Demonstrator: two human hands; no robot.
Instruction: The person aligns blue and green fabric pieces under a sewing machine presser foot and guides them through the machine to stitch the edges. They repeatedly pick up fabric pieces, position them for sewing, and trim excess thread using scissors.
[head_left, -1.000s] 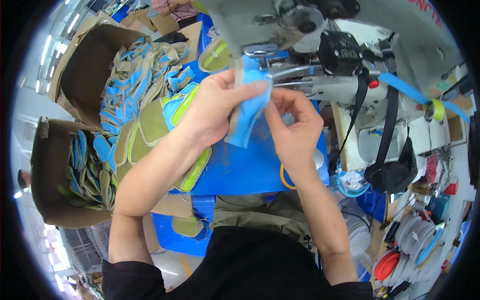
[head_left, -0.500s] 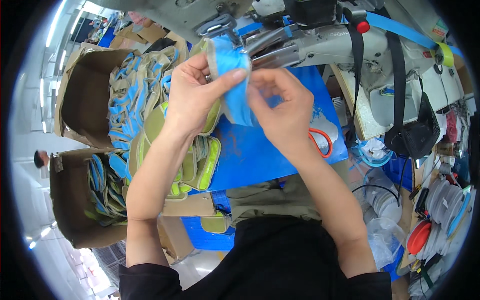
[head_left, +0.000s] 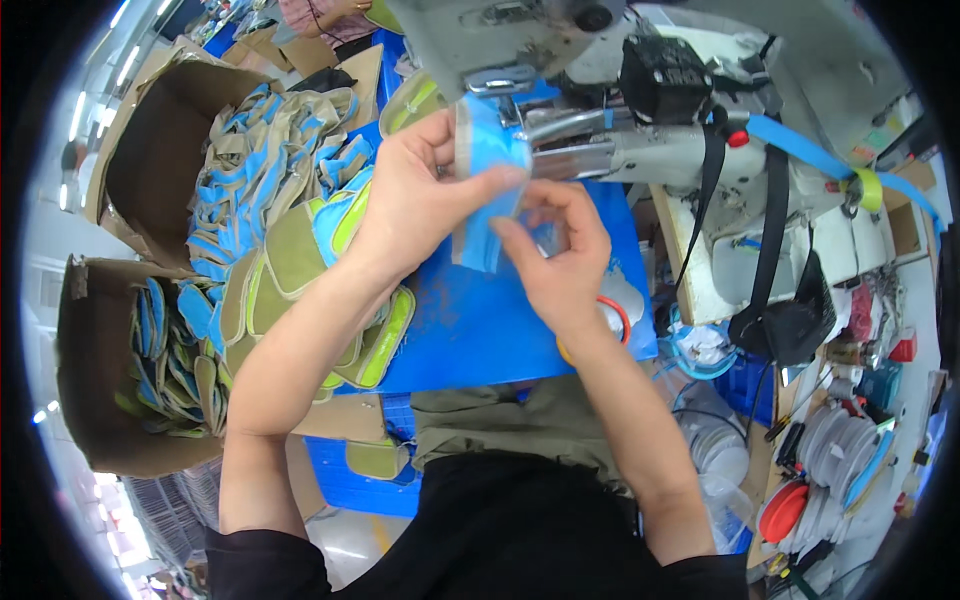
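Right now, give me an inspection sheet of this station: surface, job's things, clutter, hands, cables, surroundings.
Surface: blue board under the hands, bare in the middle.
Job's things: blue piece held up at the sewing machine.
Clutter: stack of olive, green and blue pieces on the board's left; red ring at its right edge.
Hands: left hand and right hand both pinch the blue piece.
Cables: black strap hangs off the machine; blue band behind it.
Surroundings: two cardboard boxes of pieces at left; discs at right.
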